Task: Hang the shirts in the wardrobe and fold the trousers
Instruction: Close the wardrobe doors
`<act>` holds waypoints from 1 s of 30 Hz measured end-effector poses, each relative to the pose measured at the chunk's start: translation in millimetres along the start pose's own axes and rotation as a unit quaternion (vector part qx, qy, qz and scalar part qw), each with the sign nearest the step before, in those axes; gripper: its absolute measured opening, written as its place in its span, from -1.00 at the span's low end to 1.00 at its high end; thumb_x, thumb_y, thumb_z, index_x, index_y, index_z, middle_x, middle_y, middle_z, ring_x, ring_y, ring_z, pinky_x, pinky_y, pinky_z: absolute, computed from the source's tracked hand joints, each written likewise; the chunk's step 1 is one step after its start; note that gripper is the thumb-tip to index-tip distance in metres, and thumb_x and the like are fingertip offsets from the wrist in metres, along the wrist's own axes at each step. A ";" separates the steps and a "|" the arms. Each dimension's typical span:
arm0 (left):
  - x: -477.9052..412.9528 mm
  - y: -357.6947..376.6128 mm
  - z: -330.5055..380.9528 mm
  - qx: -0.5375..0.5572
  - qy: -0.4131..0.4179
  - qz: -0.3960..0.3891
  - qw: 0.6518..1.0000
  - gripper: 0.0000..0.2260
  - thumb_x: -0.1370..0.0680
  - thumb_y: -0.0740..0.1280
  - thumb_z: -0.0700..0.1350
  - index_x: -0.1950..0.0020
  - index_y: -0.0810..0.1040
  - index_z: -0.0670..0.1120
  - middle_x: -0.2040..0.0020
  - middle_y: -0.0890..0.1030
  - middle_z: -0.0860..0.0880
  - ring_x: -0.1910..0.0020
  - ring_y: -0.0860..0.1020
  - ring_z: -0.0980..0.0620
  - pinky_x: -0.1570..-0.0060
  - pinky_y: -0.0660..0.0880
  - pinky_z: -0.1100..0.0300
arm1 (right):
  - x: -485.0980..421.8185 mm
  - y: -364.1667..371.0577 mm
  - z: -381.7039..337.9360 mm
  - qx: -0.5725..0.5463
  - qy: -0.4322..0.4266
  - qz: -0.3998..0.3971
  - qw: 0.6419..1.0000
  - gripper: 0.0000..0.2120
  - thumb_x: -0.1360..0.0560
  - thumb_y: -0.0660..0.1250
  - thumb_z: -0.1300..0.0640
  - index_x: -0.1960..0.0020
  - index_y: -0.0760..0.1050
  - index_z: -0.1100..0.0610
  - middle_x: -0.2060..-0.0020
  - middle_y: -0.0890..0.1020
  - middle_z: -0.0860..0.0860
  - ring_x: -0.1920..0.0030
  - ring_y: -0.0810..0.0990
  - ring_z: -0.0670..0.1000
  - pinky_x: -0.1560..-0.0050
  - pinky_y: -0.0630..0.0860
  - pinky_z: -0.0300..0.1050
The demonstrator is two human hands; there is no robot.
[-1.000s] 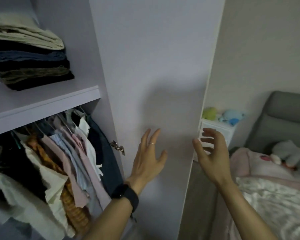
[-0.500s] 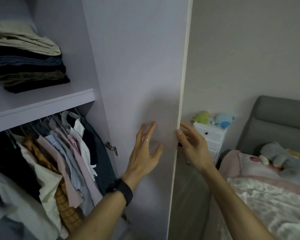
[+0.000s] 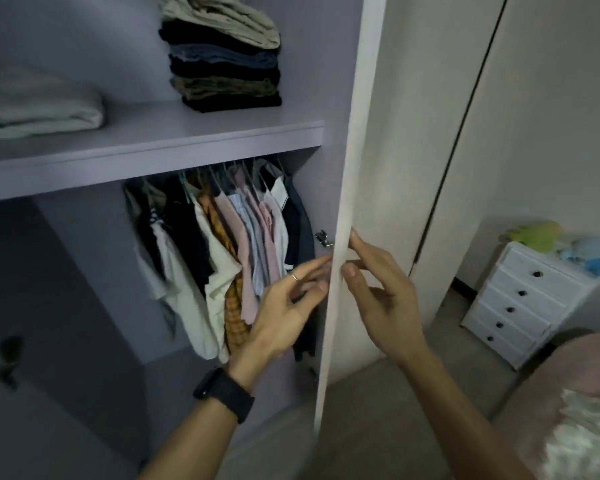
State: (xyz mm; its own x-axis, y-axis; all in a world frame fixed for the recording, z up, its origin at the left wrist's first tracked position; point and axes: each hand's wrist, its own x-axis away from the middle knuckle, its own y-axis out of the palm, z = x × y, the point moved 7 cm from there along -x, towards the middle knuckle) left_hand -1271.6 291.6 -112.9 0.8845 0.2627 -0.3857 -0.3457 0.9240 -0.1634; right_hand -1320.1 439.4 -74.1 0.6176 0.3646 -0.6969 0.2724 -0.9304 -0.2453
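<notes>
Several shirts (image 3: 236, 258) hang close together on a rail inside the open wardrobe. On the shelf (image 3: 153, 157) above them sits a stack of folded trousers (image 3: 226, 64). The pale wardrobe door (image 3: 357, 133) stands edge-on to me. My left hand (image 3: 284, 313), with a ring and a black watch, reaches to the door's inner face with straight fingers. My right hand (image 3: 385, 299) holds the door's edge, thumb on the edge and fingers on the outer face.
A folded pale cloth (image 3: 39, 112) lies at the shelf's left. A white chest of drawers (image 3: 520, 306) with plush toys (image 3: 541, 233) on top stands at the right wall. The pink bed (image 3: 575, 410) fills the lower right corner.
The door has swung from facing me to edge-on. My right hand has stayed on its edge and my left hand on its inner face. My view turned left into the wardrobe.
</notes>
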 end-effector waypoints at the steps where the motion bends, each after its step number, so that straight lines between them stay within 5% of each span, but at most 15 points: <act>1: 4.1 -12.1 -0.3 0.004 -0.003 0.028 1.000 -0.66 -0.65 0.30 -0.23 -0.34 0.55 0.12 -0.26 0.63 0.21 -0.31 0.54 0.18 -0.34 0.45 0.24 | -3.2 12.8 -1.4 0.010 -0.019 -0.011 1.000 -0.56 -0.63 0.30 0.24 -0.49 0.40 0.08 -0.31 0.55 0.02 -0.25 0.59 0.01 -0.07 0.66 0.02; 7: 21.5 -79.5 -17.1 -0.035 -0.051 0.149 0.987 -0.74 -0.66 0.33 -0.12 -0.34 0.59 0.04 -0.20 0.67 0.14 -0.23 0.59 0.15 -0.33 0.49 0.09 | -23.5 89.0 2.5 0.084 -0.035 -0.083 0.992 -0.57 -0.69 0.23 0.01 -0.49 0.28 -0.33 -0.45 0.38 -0.12 -0.40 0.42 -0.14 -0.31 0.49 -0.16; 10: 21.5 -102.2 -17.9 -0.095 -0.058 0.185 0.976 -0.72 -0.63 0.38 -0.09 -0.35 0.58 0.02 -0.13 0.69 0.16 -0.14 0.62 0.22 -0.23 0.55 0.18 | -38.1 109.8 2.6 0.121 -0.114 -0.048 0.985 -0.57 -0.67 0.29 0.13 -0.50 0.39 -0.11 -0.41 0.44 0.02 -0.33 0.47 0.00 -0.27 0.47 -0.20; 14: 15.9 -123.0 -23.6 -0.181 -0.053 0.221 0.957 -0.72 -0.63 0.37 -0.07 -0.34 0.54 0.01 -0.02 0.67 0.22 -0.01 0.61 0.35 -0.03 0.54 0.41 | -72.5 125.6 10.8 0.214 -0.154 -0.025 0.964 -0.55 -0.66 0.31 0.09 -0.52 0.38 -0.08 -0.50 0.36 0.08 -0.47 0.33 0.13 -0.41 0.36 -0.02; 20: 0.6 -157.3 -35.8 -0.167 -0.080 0.332 0.925 -0.75 -0.64 0.36 -0.08 -0.32 0.53 0.08 0.01 0.63 0.22 0.08 0.58 0.43 0.15 0.46 0.51 | -131.1 163.1 33.1 0.302 -0.214 -0.076 0.926 -0.48 -0.65 0.26 -0.07 -0.58 0.24 -0.17 -0.63 0.06 0.10 -0.62 -0.04 0.21 -0.54 0.05 0.34; 26: -26.0 -171.0 -49.8 -0.212 -0.094 0.404 0.885 -0.55 -0.68 0.27 0.03 -0.50 0.25 0.41 -0.02 0.56 0.34 -0.02 0.57 0.39 0.04 0.44 0.52 | -165.3 195.8 59.2 0.349 -0.238 -0.095 0.902 -0.41 -0.62 0.19 -0.19 -0.60 0.12 -0.24 -0.64 0.00 0.07 -0.63 -0.02 0.20 -0.42 0.14 0.52; 30: -46.7 -175.8 -60.2 -0.229 -0.111 0.421 0.871 -0.48 -0.69 0.25 -0.03 -0.58 0.16 0.35 -0.19 0.57 0.24 -0.14 0.58 0.22 -0.19 0.50 0.27 | -180.0 206.4 67.9 0.364 -0.260 -0.100 0.889 -0.35 -0.61 0.25 -0.17 -0.62 0.06 -0.23 -0.65 -0.02 0.07 -0.63 -0.05 0.20 -0.41 0.10 0.55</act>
State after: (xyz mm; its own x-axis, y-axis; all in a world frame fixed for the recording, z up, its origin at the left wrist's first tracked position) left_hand -1270.9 100.2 -120.8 0.2793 0.8876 -0.3664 -0.9441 0.1843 -0.2732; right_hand -1425.1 179.2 -45.0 0.1351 0.6344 -0.7611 -0.3275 -0.6964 -0.6386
